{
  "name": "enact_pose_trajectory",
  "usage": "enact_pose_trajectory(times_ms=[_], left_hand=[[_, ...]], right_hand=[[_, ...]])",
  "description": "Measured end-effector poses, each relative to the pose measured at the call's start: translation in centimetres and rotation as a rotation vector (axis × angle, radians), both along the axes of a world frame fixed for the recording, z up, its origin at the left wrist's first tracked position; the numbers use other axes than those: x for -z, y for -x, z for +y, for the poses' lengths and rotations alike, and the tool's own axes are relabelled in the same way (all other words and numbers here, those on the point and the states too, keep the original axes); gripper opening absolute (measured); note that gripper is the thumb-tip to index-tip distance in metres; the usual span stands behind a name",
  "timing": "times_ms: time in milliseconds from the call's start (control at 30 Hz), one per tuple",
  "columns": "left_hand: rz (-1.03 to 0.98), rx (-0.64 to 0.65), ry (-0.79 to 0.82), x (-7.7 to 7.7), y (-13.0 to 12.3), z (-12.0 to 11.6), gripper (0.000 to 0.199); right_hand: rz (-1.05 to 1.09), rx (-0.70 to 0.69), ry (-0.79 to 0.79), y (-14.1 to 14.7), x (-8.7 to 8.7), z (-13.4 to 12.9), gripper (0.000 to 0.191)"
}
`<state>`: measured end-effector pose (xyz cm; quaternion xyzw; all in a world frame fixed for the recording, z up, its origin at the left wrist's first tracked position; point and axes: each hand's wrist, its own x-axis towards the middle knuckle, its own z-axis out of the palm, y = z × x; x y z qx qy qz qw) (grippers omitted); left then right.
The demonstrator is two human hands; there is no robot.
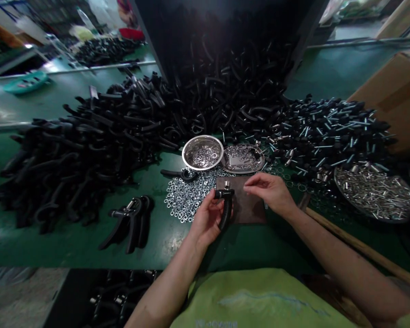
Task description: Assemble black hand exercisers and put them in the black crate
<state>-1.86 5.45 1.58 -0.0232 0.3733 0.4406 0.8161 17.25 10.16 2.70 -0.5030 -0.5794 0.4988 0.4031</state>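
Note:
My left hand (208, 218) is wrapped round a black curved plastic handle (226, 212), its wide end up. A small shiny metal sleeve (227, 185) shows at the handle's top. To the right, apart from the handle, my right hand (271, 191) has thumb and fingertips pinched together; whatever they hold, if anything, is too small to make out. Beneath both hands lies a brown metal plate (249, 207). Loose hex nuts (186, 198) spread to its left, with another black handle (174, 173) at their far edge.
Behind the plate stand a round steel bowl (188, 165) and an oval tray (241, 171) of small metal parts. Black handles (71, 155) heap up at left, black-headed bolts (341, 132) at right. A tray of pins (376, 193), a wooden-handled hammer (348, 239) and a cardboard box (392, 95) flank the right.

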Motion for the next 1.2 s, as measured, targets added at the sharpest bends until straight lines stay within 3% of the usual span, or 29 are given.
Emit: enact_pose_trajectory(times_ms=[233,400,467,633,800,867,967,1100,1200], left_hand=[[0.002,0.055,-0.068,0.1,-0.9,-0.8,0.035],[0.196,0.132,-0.205,0.7,-0.6,-1.0,0.047],[0.303,0.217,-0.308,0.7,-0.2,-0.5,0.051],[0.710,0.450,-0.673,1.0,0.1,1.5,0.056],[1.443,0.579,-1.132,2.3,-1.0,0.9,0.061],[1.629,0.626,-1.247,2.8,-1.4,0.0,0.059],[1.764,0.622,-1.261,3.3,-1.7,-1.0,0.062],[1.865,0.561,-1.159,3.3,-1.9,-1.2,0.060],[1.913,0.581,-1.149,3.1,-2.1,-0.9,0.054]], right_hand=[[-0.206,-0.072,-0.200,1.4,0.3,-1.8,0.008],[-0.208,-0.149,-0.141,0.7,0.8,-1.3,0.013],[-0.275,-0.242,-0.207,0.0,0.9,-0.8,0.014],[-0.742,-0.467,-0.706,-1.6,1.8,0.8,0.013],[-0.871,-0.537,-0.821,-2.2,3.5,1.0,0.025],[-0.887,-0.512,-0.809,-2.6,3.6,0.3,0.023],[-0.965,-0.374,-0.734,-4.8,3.0,-1.8,0.020],[-1.207,-0.004,-0.437,-11.3,2.8,-6.5,0.024],[-1.347,0.113,-0.215,-16.6,4.5,-10.2,0.037]])
